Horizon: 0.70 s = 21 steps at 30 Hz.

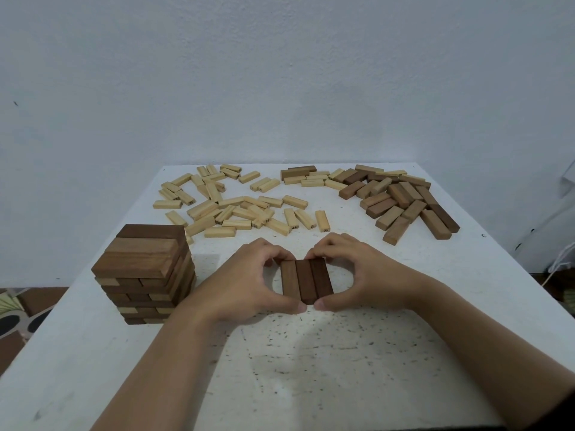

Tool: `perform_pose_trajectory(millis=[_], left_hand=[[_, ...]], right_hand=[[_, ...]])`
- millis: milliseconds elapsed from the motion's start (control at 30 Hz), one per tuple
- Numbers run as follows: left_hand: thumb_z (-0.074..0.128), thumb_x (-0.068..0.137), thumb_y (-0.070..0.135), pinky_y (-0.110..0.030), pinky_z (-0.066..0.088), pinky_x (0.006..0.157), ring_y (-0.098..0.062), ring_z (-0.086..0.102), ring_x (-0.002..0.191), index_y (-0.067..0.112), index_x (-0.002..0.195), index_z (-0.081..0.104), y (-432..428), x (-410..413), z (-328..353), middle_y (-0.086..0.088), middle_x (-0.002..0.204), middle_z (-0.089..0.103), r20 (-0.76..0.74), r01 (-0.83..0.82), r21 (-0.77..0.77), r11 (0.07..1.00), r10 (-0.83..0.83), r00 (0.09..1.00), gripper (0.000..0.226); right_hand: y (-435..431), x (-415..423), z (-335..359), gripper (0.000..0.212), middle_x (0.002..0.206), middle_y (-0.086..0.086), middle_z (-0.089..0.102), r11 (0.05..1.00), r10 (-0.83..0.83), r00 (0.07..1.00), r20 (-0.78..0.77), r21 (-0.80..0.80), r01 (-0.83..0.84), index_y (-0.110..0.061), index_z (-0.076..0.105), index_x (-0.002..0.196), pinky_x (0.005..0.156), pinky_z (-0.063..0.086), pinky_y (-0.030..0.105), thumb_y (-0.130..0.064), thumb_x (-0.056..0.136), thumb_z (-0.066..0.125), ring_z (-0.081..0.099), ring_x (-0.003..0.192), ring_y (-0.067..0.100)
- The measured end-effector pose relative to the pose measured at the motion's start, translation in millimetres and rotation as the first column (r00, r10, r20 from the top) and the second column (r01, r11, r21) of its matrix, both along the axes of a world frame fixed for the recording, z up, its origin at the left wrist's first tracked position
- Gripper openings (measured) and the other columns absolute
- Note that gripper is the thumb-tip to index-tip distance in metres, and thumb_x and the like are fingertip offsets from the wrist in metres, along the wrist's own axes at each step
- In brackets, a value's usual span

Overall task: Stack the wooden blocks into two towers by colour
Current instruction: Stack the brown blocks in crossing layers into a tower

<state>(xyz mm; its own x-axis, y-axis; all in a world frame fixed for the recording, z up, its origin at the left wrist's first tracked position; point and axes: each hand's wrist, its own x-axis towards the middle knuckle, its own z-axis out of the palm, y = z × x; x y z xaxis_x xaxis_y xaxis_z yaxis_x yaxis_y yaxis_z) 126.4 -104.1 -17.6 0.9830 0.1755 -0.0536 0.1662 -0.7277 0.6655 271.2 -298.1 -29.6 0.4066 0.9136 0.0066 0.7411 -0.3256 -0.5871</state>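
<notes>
Both hands are closed on one thing: a row of three dark brown rectangular wooden blocks (306,279), laid side by side with their long faces touching. The left hand (249,281) and the right hand (364,275) pinch it between them, fingers curled over the far ends and the thumbs almost meeting at the near ends. Whether the row sits on the speckled white table (311,368) or is just lifted off it cannot be told. Just left of the grip, apart from the left wrist, stands the square tower of brown wooden blocks (146,269), several layers high, with a few paler end faces showing lower down. Its top layer runs left to right. Beyond the grip and to its right lies the loose heap of brown blocks (401,197). Beyond it and to its left lie the scattered pale yellow wooden blocks (236,206), with no tower begun. The step in hand looks like squaring up a fresh three-block layer for the brown tower, so the task seems under halfway done. The next move calls for even pressure from both sides so the middle block does not slip out. The row must then travel left, held level, and go down crosswise on the top layer, edges flush, without nudging the stack.
</notes>
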Motion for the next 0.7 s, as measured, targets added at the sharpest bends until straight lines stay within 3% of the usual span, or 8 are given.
perform_pose_trajectory(millis=[200,433,700], left_hand=[[0.094,0.058,0.053,-0.014,0.039,0.083,0.008,0.048,0.113,0.040,0.124,0.062,-1.0,-0.7,0.2,0.023,0.119,0.054,0.011,-0.028,-0.043,0.999,0.028,1.000,0.074],[0.096,0.058,0.046,-0.030,0.049,0.091,0.001,0.052,0.105,0.037,0.113,0.066,-6.7,-1.7,3.8,0.016,0.110,0.054,0.069,-0.026,-0.017,1.000,0.028,0.997,0.063],[0.097,0.054,0.043,-0.009,0.036,0.075,-0.001,0.048,0.100,0.033,0.108,0.066,-17.1,-5.2,12.4,0.016,0.103,0.046,0.229,-0.018,0.139,0.990,-0.015,0.973,0.063]], right_hand=[[-1.3,0.8,1.7,0.064,0.120,-0.027,0.049,1.000,-0.014,1.000,-0.019,0.018,0.015,-0.042,0.058,0.126,0.099,0.040,0.025,-0.055,0.070,0.087,0.043,0.119,-0.001],[0.1,-3.8,3.5,0.061,0.119,-0.022,0.051,0.998,-0.004,1.000,-0.017,0.057,0.005,-0.038,0.062,0.123,0.099,0.043,0.026,-0.048,0.070,0.089,0.047,0.119,0.003],[-7.4,-16.5,12.5,0.064,0.120,-0.018,0.049,0.980,-0.007,0.992,0.124,0.196,-0.017,-0.029,0.065,0.123,0.096,0.044,0.025,-0.039,0.067,0.093,0.049,0.120,0.011]])
